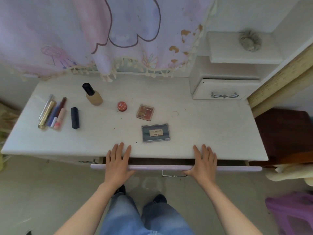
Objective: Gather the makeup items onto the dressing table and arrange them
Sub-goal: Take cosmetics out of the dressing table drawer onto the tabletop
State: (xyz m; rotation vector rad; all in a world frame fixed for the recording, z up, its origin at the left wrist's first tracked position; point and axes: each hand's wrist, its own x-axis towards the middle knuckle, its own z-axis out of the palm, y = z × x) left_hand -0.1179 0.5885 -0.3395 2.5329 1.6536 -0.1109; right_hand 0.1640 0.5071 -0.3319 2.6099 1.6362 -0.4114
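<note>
On the white dressing table [203,126] lie a row of slim tubes [52,112], a dark navy tube [75,117], a beige foundation bottle [92,94] with a black cap, a small red jar [122,106], a square blush palette [145,111] and a grey rectangular compact [155,133]. My left hand [117,162] and my right hand [203,162] rest flat, fingers spread, on the front edge of a lilac drawer front [157,167] that stands slightly out under the tabletop. Neither hand holds an item.
A pink and lilac fringed cloth [101,34] hangs over the back of the table. At the right rear stands a white small drawer unit [225,89] with shelves and a grey scrunchie [250,41]. A purple bag [291,211] sits on the floor at right.
</note>
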